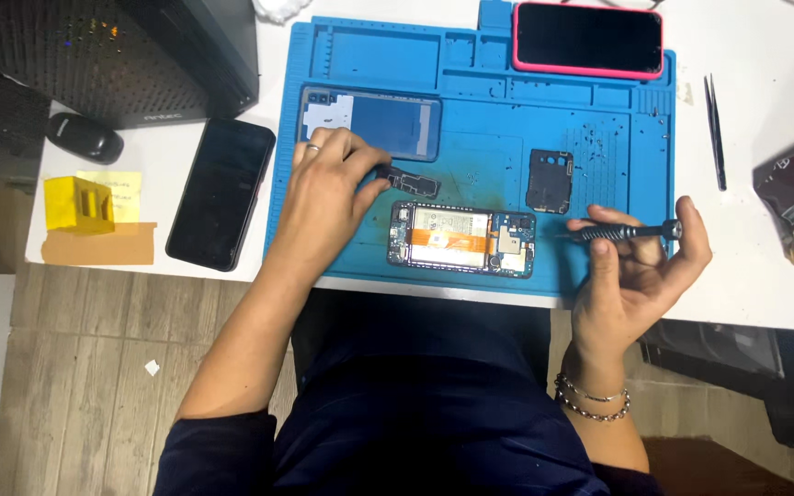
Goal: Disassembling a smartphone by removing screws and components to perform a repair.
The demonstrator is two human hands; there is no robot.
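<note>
We see the opened smartphone with its back removed, battery and orange flex cable exposed [462, 240], lying flat near the front edge of the blue silicone repair mat [498, 156], which keeps it steady on the white desk [755, 276]. The left hand [328, 197] pinches a small black plastic cover piece [408, 181] just above the phone, fingers closed on its left end. The right hand [636, 271] is curled around a slim black precision screwdriver [625, 231], held level with its tip pointing toward the phone's right end, apart from it.

A detached blue back panel [374, 121] and a black shield plate [550, 181] rest on the mat, parted from the phone. A pink-cased phone [588, 39] sits at the mat's far edge, a black phone [221, 193] left of the mat, black tweezers [715, 133] to the right. Bare mat lies between the opened phone and the shield plate; the front desk edge is near.
</note>
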